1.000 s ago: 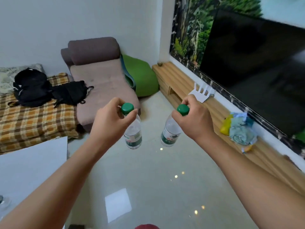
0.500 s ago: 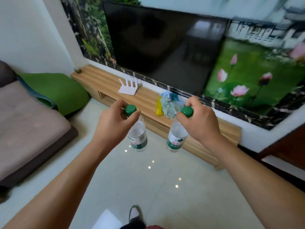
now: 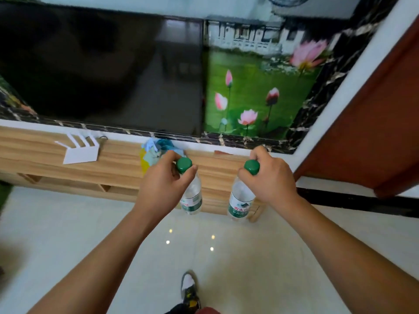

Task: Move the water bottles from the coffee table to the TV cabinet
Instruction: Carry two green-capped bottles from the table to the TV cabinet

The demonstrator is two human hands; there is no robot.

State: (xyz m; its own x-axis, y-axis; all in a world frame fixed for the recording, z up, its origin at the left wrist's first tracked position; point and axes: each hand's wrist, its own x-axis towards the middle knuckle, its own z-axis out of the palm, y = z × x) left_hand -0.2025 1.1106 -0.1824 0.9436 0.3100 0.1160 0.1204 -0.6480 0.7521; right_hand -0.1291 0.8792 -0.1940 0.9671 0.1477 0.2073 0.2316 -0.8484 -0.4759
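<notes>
Now, bottles: two clear water bottles with green caps, both carried upright in the air over the floor, just in front of the TV cabinet (image 3: 108, 155).
Left hand (image 3: 162, 180): fingers clasped around the neck of the left bottle (image 3: 192, 198).
Right hand (image 3: 271, 177): clenched on the neck of the right bottle (image 3: 240, 202).
Cabinet top: one white router (image 3: 79, 151) with four antennas, one heap of blue and yellow cloth (image 3: 152, 152).
Room: dark TV (image 3: 102, 71), lotus mural (image 3: 256, 91), glossy pale floor (image 3: 68, 225), one shoe (image 3: 189, 288).
</notes>
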